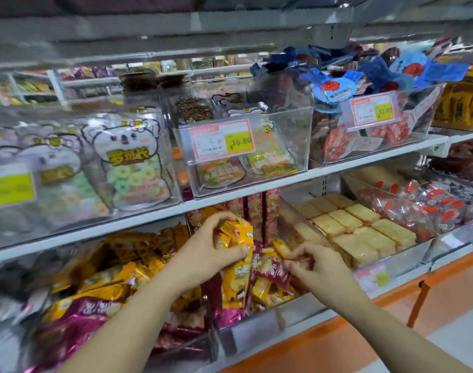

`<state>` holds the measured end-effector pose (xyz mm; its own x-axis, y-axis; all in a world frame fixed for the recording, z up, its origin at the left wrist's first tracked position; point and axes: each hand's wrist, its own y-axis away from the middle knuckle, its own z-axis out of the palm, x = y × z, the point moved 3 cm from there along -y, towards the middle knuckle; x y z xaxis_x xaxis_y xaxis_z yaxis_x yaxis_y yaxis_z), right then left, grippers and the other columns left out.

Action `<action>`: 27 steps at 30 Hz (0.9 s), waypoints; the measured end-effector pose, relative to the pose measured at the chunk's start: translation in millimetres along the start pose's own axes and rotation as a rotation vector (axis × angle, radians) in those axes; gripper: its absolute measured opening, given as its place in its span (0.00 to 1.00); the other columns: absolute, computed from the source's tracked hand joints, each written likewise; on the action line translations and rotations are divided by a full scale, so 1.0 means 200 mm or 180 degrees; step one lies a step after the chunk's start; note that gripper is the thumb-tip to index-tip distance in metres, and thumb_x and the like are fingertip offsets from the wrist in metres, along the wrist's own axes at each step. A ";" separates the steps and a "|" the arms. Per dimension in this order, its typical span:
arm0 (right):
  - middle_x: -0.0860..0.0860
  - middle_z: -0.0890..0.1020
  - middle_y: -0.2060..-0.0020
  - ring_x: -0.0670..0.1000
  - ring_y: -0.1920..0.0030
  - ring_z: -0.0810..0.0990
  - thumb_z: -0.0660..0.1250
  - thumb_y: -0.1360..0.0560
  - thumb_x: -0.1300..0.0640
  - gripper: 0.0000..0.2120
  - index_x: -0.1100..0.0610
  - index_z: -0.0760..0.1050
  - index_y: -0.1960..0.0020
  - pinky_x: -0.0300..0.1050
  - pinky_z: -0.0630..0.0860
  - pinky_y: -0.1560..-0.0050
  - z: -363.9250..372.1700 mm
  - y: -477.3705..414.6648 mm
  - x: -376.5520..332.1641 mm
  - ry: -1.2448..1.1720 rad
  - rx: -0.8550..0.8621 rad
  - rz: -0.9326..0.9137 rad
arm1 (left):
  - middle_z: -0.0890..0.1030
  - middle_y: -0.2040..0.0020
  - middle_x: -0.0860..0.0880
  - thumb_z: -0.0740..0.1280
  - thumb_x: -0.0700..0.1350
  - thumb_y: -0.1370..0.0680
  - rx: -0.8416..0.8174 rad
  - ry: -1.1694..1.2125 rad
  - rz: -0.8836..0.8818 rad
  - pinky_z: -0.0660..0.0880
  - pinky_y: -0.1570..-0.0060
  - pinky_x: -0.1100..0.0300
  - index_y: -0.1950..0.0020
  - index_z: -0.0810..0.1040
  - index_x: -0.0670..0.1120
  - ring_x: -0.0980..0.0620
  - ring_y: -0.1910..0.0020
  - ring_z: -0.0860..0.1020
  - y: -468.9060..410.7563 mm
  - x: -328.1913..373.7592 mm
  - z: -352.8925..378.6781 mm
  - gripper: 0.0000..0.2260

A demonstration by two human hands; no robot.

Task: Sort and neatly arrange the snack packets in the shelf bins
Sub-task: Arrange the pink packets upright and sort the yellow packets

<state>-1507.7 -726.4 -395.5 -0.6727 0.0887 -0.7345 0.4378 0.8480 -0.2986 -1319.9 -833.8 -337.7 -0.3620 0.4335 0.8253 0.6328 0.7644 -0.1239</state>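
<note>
**Yellow packets in my left hand, right hand down in the bin**

My left hand [211,249] is closed around a small bunch of yellow packets [236,238], thumb on the near side and fingers curled over the top. I hold them upright just above the middle bin [246,335] on the lower shelf. More yellow packets and some red packets [273,270] lie mixed and loose in that bin, with a row of tall red ones standing at the back.

My right hand [316,267] is just beside the left, fingers bent with the tips down among the red packets. I cannot tell whether it is gripping one or only touching them.

The left bin [192,351] is heaped with yellow and magenta packets. The bin to the right holds pale crackers [364,232] in tidy rows. On the shelf above stand bear-shaped bags [130,168] of ring sweets and a price tag [222,141] reading 16.80.
</note>
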 end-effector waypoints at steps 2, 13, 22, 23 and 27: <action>0.44 0.78 0.69 0.42 0.68 0.75 0.71 0.28 0.54 0.07 0.47 0.74 0.62 0.31 0.69 0.68 0.07 0.00 -0.04 0.0222 -0.0336 -0.0023 | 0.79 0.51 0.54 0.74 0.46 0.29 0.0161 0.0396 -0.0120 0.75 0.61 0.67 0.45 0.69 0.61 0.61 0.59 0.79 0.08 -0.03 -0.07 0.20; 0.36 0.74 0.60 0.31 0.61 0.74 0.74 0.31 0.50 0.30 0.39 0.62 0.36 0.21 0.67 0.59 0.36 0.20 -0.74 -0.0339 -0.1384 -0.0900 | 0.82 0.54 0.51 0.76 0.46 0.31 0.1287 0.1053 -0.0195 0.79 0.52 0.56 0.43 0.71 0.55 0.56 0.56 0.81 0.39 -0.17 -0.33 0.21; 0.43 0.78 0.51 0.44 0.48 0.77 0.70 0.31 0.62 0.22 0.49 0.75 0.39 0.32 0.68 0.49 0.59 0.08 -0.80 -0.0250 -0.0446 -0.1155 | 0.78 0.42 0.52 0.69 0.62 0.29 0.1189 -0.0515 -0.0577 0.74 0.43 0.54 0.34 0.68 0.49 0.53 0.45 0.77 0.53 -0.32 -0.66 0.29; 0.44 0.77 0.52 0.48 0.46 0.77 0.71 0.31 0.62 0.21 0.51 0.76 0.39 0.32 0.66 0.49 0.62 0.06 -0.79 -0.0144 -0.0336 -0.1165 | 0.77 0.41 0.51 0.68 0.60 0.28 0.1118 -0.0756 -0.0640 0.72 0.43 0.55 0.33 0.68 0.48 0.52 0.44 0.76 0.54 -0.34 -0.69 0.28; 0.48 0.71 0.50 0.52 0.46 0.75 0.71 0.28 0.56 0.19 0.55 0.76 0.38 0.31 0.62 0.50 0.70 -0.02 -0.78 0.0171 -0.0133 -0.0962 | 0.74 0.38 0.49 0.66 0.58 0.26 0.0801 -0.1391 -0.0722 0.69 0.42 0.60 0.33 0.68 0.54 0.50 0.39 0.72 0.53 -0.40 -0.72 0.23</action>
<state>-1321.2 -815.6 -365.1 -0.7998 -0.1443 -0.5827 0.1888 0.8609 -0.4724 -1125.7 -856.7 -338.0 -0.7546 0.3615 0.5476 0.3422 0.9289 -0.1416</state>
